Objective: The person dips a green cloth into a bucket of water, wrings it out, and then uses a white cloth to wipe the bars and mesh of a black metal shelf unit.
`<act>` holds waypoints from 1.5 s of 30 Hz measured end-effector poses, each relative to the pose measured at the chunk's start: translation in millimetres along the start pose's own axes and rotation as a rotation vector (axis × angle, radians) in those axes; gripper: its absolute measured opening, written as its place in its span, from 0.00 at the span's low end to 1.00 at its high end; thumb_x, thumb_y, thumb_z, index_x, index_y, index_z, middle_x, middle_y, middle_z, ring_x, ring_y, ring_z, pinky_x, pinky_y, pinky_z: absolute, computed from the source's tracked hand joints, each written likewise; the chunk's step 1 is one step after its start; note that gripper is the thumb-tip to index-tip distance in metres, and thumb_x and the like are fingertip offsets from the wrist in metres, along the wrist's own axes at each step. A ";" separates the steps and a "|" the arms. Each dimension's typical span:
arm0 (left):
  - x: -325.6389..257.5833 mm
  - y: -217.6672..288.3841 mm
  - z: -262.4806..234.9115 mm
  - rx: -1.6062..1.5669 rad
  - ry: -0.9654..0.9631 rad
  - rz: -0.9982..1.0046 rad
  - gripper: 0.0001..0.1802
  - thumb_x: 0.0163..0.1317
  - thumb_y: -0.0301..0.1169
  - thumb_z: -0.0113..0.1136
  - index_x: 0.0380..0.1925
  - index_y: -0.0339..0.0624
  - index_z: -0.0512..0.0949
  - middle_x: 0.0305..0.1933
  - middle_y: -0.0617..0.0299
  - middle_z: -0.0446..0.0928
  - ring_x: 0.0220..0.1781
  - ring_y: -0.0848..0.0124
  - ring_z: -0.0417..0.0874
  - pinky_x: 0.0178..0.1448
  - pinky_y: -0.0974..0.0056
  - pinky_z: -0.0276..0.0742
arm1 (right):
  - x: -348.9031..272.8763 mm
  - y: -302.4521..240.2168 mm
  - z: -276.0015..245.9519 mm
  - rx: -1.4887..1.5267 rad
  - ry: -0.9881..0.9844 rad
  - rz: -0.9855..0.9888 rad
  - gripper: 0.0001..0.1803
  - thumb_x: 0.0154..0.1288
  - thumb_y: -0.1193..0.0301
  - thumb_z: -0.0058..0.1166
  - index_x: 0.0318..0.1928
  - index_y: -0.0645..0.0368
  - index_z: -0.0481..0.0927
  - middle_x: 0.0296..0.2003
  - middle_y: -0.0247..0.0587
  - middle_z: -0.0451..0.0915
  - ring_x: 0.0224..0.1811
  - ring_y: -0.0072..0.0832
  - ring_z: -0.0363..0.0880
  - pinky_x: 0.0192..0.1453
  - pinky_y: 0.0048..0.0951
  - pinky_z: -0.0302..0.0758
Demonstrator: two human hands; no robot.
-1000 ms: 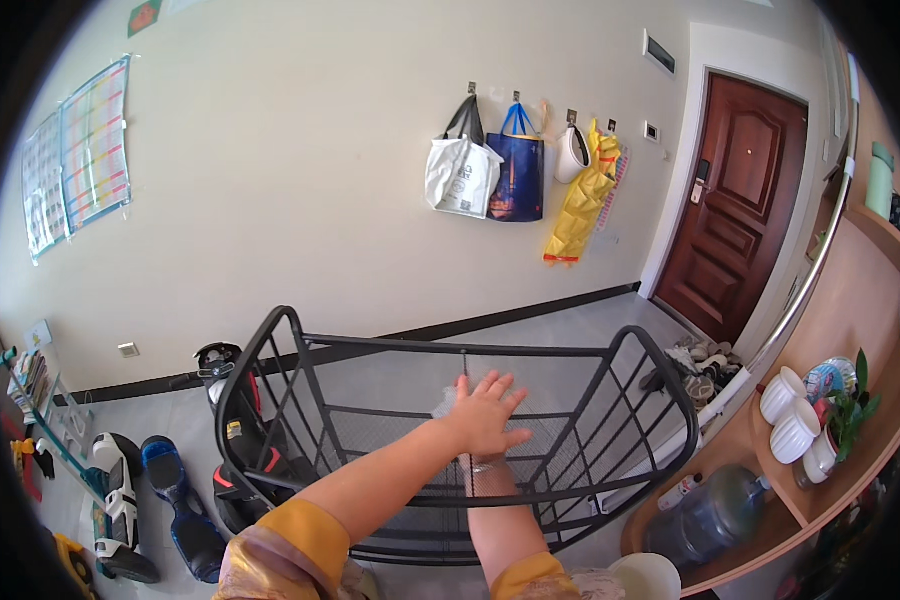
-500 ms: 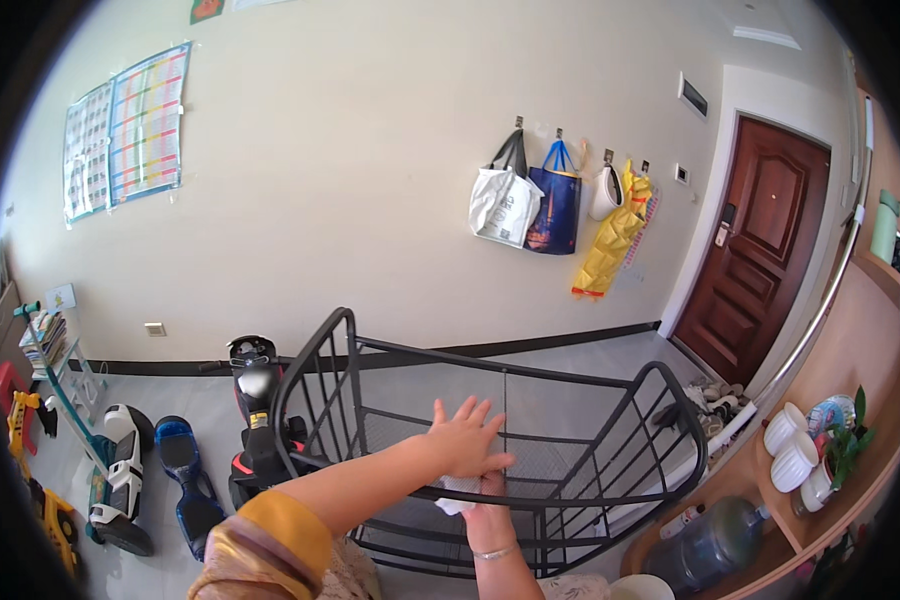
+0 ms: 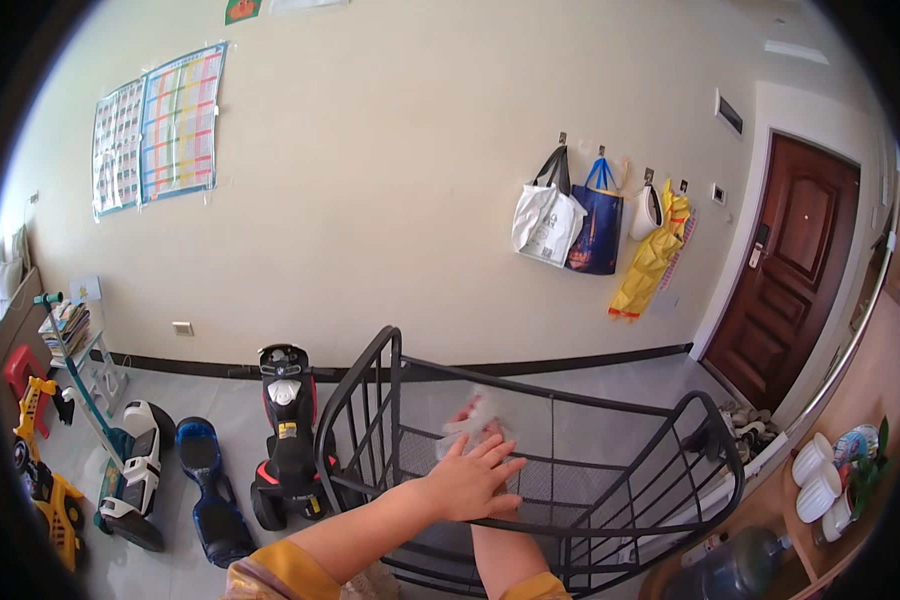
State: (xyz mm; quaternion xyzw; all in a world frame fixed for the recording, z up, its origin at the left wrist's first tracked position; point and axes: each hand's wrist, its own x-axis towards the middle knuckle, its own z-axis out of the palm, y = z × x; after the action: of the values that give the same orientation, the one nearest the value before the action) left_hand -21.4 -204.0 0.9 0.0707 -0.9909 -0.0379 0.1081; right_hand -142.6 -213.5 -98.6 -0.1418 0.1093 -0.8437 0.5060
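Left hand [image 3: 473, 480]: wide open, fingers spread apart, its back showing; it is over the near side of the black basket [image 3: 570, 395]; I cannot tell if it touches the bar
Right hand [image 3: 491, 430]: mostly hidden by the other hand; a blurry pink bit shows just past those spread fingers; I cannot tell how tight its grip is
Cloth [image 3: 487, 404]: thin, whitish and blurry; it is right at the right hand, just past the left one, and shows within the basket's rim
Basket: made of black bars; it goes around both hands on the far side, left and right
Sleeves [image 3: 292, 568]: yellow and shiny; nearer than the hands
Toys: left of the hands stands a black motorbike [image 3: 292, 440]; farther left come a blue board [image 3: 210, 490], a white-and-black board [image 3: 135, 490] and a yellow digger [image 3: 60, 505]
Bags: well past the hands, to the right; a white bag [image 3: 545, 225] and a blue bag [image 3: 597, 230] hang on the wall
Door [image 3: 790, 270]: brown; far off to the right of the hands
Shelf: right of the hands; white pots [image 3: 815, 475] and a green plant [image 3: 868, 480] are on it; a big water bottle [image 3: 735, 570] is lower down
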 end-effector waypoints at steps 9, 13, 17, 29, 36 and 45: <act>-8.2 -1.8 -2.8 0.030 0.320 -0.070 0.29 0.61 0.47 0.57 0.56 0.39 0.73 0.61 0.53 0.73 0.63 0.57 0.72 0.67 0.47 0.64 | -55.3 50.2 4.7 0.003 -0.131 0.175 0.16 0.70 0.63 0.42 0.48 0.60 0.76 0.39 0.39 0.78 0.39 0.29 0.78 0.41 0.29 0.76; -13.2 6.6 -25.4 -0.053 0.688 -0.025 0.17 0.53 0.35 0.65 0.42 0.40 0.79 0.41 0.57 0.81 0.41 0.55 0.80 0.47 0.55 0.74 | -144.6 2.7 -16.6 -0.055 -0.085 0.312 0.18 0.68 0.62 0.45 0.50 0.61 0.75 0.39 0.40 0.78 0.38 0.29 0.77 0.38 0.29 0.75; -42.5 54.5 -33.2 -0.294 0.668 0.240 0.16 0.49 0.34 0.70 0.37 0.41 0.80 0.35 0.56 0.80 0.33 0.58 0.81 0.36 0.59 0.76 | -211.6 -14.5 -25.2 0.099 -0.066 0.135 0.22 0.65 0.64 0.47 0.56 0.62 0.71 0.49 0.43 0.75 0.44 0.32 0.76 0.42 0.30 0.75; -79.3 95.0 -34.4 -0.880 0.108 -0.019 0.21 0.53 0.18 0.65 0.49 0.40 0.79 0.39 0.61 0.76 0.38 0.72 0.80 0.38 0.69 0.78 | -238.9 -38.2 25.0 -0.206 0.061 -0.318 0.19 0.67 0.76 0.48 0.58 0.59 0.70 0.52 0.40 0.76 0.55 0.33 0.77 0.59 0.38 0.74; -92.4 77.8 -26.7 -1.251 0.057 -0.186 0.13 0.59 0.19 0.59 0.45 0.36 0.79 0.40 0.64 0.77 0.39 0.78 0.77 0.44 0.72 0.74 | -244.1 -30.6 23.2 -0.006 0.179 -0.148 0.12 0.71 0.72 0.46 0.52 0.57 0.74 0.52 0.40 0.77 0.56 0.33 0.76 0.62 0.41 0.72; -101.8 74.7 -34.3 -1.397 -0.005 -0.312 0.09 0.61 0.17 0.54 0.41 0.33 0.80 0.39 0.65 0.76 0.38 0.80 0.76 0.42 0.74 0.71 | -250.1 -31.6 35.4 0.056 0.123 -0.108 0.17 0.73 0.66 0.44 0.57 0.59 0.72 0.52 0.40 0.77 0.55 0.34 0.76 0.63 0.39 0.72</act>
State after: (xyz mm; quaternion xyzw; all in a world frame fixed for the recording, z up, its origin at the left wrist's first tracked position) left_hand 74.7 -117.3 19.8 0.1256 -0.7138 -0.6786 0.1192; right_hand -44.3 21.0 -87.2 -0.0813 0.1087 -0.8797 0.4558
